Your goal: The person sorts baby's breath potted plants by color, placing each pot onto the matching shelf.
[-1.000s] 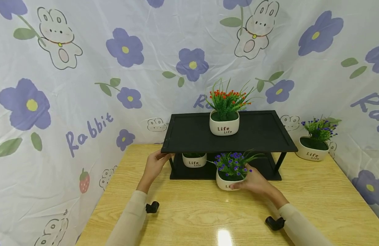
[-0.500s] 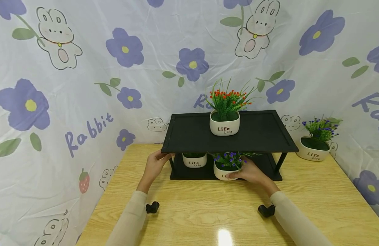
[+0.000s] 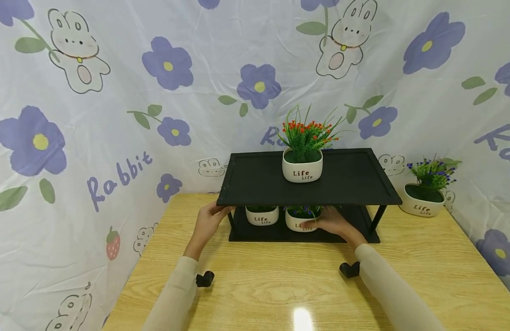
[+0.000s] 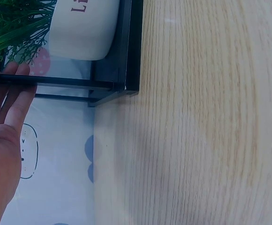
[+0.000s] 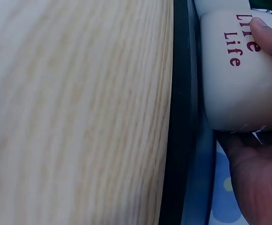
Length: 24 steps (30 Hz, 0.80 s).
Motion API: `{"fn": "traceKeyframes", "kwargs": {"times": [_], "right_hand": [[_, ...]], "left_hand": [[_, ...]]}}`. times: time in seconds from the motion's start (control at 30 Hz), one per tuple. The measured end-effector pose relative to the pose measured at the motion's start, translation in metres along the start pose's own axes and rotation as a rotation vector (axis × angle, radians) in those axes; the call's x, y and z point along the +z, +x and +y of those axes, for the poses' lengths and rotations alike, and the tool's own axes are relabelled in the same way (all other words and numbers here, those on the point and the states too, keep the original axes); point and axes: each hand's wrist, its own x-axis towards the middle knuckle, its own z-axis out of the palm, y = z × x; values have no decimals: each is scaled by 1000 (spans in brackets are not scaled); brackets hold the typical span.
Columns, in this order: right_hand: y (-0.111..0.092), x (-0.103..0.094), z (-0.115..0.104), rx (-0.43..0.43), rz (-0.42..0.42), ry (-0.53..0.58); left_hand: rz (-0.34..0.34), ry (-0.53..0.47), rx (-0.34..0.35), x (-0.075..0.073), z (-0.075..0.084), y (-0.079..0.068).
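My right hand [image 3: 333, 224] grips a white pot of purple flowers [image 3: 295, 223], thumb on its lettered front, on the lower tier of a black two-tier shelf [image 3: 255, 179]. The pot [image 5: 244, 93] fills much of the right wrist view beside the shelf's front edge. At the shelf's left front corner, my left hand [image 3: 208, 226] holds the rack just under the top board. In the left wrist view its fingers lie behind a thin black post [image 4: 75, 83], the thumb on the near side. Another white pot [image 3: 261, 218] stands on the lower tier at left, its plant mostly hidden.
A white pot with orange-red flowers [image 3: 302, 168] stands on the top board. Right of the shelf, a pot with purple-blue flowers [image 3: 422, 201] sits on the wooden table [image 3: 255, 285]. A printed cloth [image 3: 114, 115] hangs behind.
My right hand has moved the purple-flower pot back and slightly left, from before the shelf onto the lower tier beneath the top board. The left hand has stayed at the corner.
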Motion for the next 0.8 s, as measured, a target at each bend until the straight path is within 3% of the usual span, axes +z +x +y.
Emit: {"fn": "traceKeyframes", "kwargs": {"times": [0.2, 0.37, 0.57, 0.8], "right_hand": [[11, 1, 2, -29, 27, 89], [18, 3, 1, -48, 38, 132], [23, 6, 0, -103, 42, 200], [22, 7, -4, -99, 30, 265]], "left_hand": [[-6, 6, -36, 0, 16, -5], [-3, 11, -23, 1, 29, -12], [-2, -8, -20, 1, 24, -9], [-4, -2, -29, 0, 23, -8]]}}
